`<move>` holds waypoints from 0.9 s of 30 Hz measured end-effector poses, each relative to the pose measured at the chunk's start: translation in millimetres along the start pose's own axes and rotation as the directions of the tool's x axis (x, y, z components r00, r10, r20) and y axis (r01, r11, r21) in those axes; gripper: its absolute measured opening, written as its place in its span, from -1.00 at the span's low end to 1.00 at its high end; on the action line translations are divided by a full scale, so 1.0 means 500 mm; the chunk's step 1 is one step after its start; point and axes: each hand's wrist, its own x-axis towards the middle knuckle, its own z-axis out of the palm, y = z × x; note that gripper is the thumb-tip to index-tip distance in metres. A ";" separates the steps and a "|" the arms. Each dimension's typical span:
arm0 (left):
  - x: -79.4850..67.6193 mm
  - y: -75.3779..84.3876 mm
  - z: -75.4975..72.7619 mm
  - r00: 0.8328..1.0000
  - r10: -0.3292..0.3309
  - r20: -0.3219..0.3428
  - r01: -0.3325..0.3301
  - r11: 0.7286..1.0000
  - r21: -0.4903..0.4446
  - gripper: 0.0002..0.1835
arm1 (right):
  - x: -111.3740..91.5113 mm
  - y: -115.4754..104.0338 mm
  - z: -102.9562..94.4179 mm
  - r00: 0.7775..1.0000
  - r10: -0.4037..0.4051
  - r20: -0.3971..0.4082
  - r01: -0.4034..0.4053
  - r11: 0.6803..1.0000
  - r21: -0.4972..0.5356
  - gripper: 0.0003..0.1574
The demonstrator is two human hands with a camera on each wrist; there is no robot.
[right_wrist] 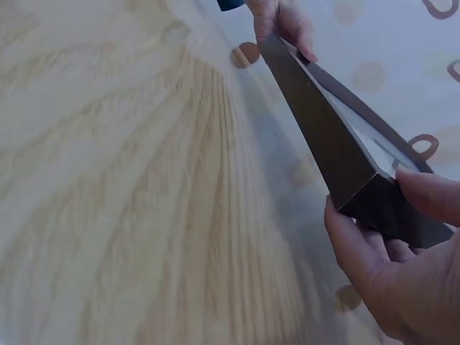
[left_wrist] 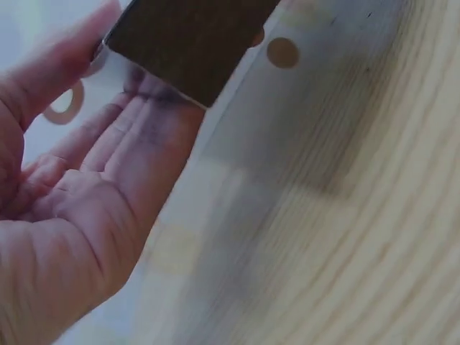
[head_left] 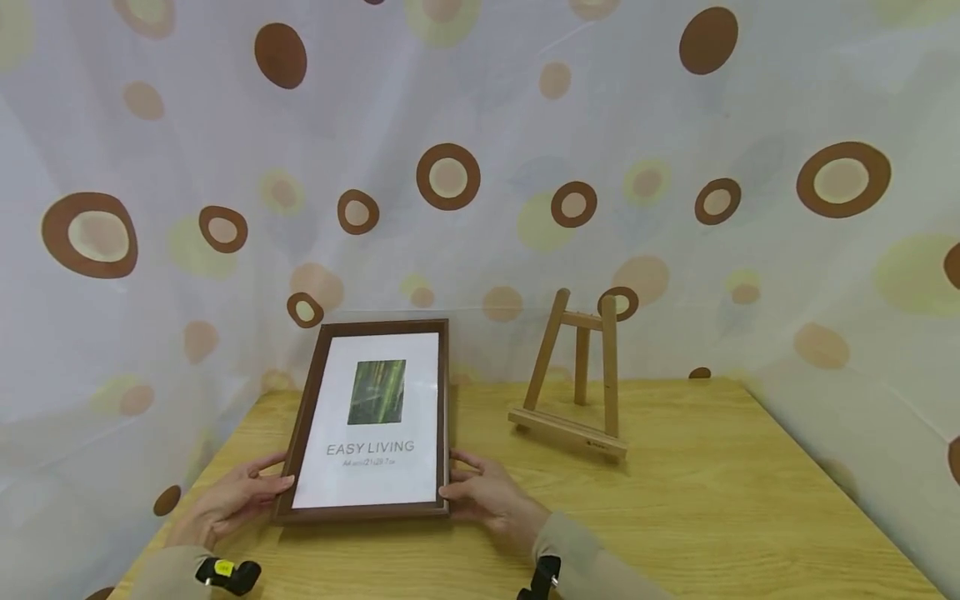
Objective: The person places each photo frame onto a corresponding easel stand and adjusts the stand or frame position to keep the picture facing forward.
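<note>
A brown picture frame (head_left: 444,417) with a white insert, a green picture and the words "EASY LIVING" is held by its lower sides in the head view. My left hand (head_left: 238,500) grips its lower left edge, thumb on the front. On the lower right edge, my right hand (head_left: 491,498) pinches it with the thumb in front and fingers behind. The left wrist view shows the dark frame corner (left_wrist: 194,50) between thumb and fingers of the left hand (left_wrist: 93,187). In the right wrist view, the frame's bottom edge (right_wrist: 323,129) is raised off the tabletop, the right hand (right_wrist: 402,273) at its near corner.
A small wooden easel (head_left: 611,375) stands to the right of the frame on the light wooden table (head_left: 712,483). A white curtain (head_left: 495,108) with brown and yellow spots hangs behind the table and along its sides.
</note>
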 end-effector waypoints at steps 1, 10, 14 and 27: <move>0.003 0.000 0.004 1.000 0.004 -0.008 -0.004 1.000 0.002 -0.12 | -0.002 -0.004 -0.004 1.000 -0.002 0.006 0.002 1.000 0.004 -0.08; 0.041 0.006 0.047 0.997 0.072 -0.019 -0.073 0.995 -0.060 -0.13 | -0.015 -0.036 -0.046 0.998 -0.065 0.024 0.067 0.993 -0.093 -0.09; 0.045 0.009 0.059 0.990 0.124 0.064 -0.118 0.990 -0.082 -0.10 | -0.017 -0.042 -0.060 0.996 -0.082 0.037 0.086 0.990 -0.111 -0.11; 0.078 0.002 0.086 0.961 0.184 0.207 -0.183 0.983 -0.024 -0.06 | -0.029 -0.069 -0.096 0.994 -0.110 0.018 0.111 0.982 -0.154 -0.10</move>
